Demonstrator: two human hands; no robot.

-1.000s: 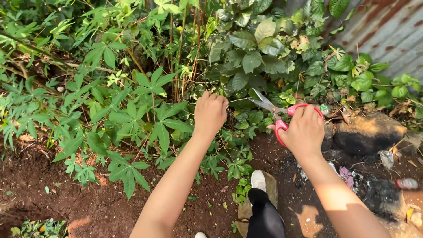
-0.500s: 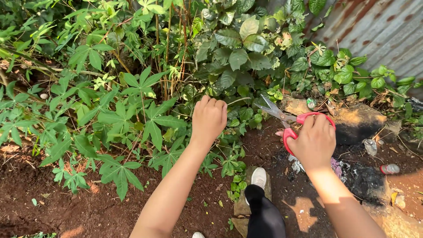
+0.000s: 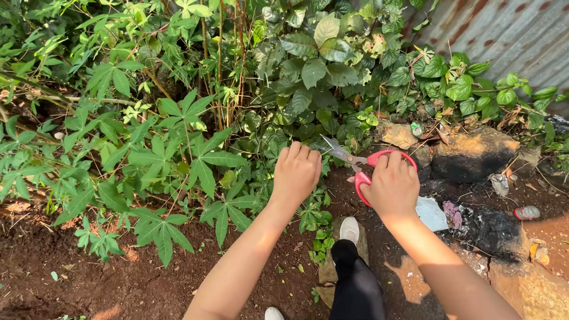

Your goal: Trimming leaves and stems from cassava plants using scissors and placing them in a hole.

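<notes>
My left hand [image 3: 296, 173] is closed around a thin plant stem among low green leaves at the middle of the view. My right hand [image 3: 390, 185] grips red-handled scissors [image 3: 354, 160], whose metal blades point left toward the left hand's fingers and look slightly apart. The two hands are about a hand's width from each other. Broad palmate-leaved plants [image 3: 189, 148] spread to the left of my left hand. The held stem itself is mostly hidden by my fingers.
A dark rock [image 3: 474, 154] lies right of the scissors, with a rusty corrugated metal sheet [image 3: 510, 35] behind it. Litter scraps [image 3: 431, 213] sit on blackened soil. My white shoe [image 3: 348, 229] and dark trouser leg stand on a stone on red-brown earth [image 3: 89, 278].
My right hand with the scissors has moved left and closer to my left hand. My left hand has dropped slightly lower and to the right. The view has shifted a little.
</notes>
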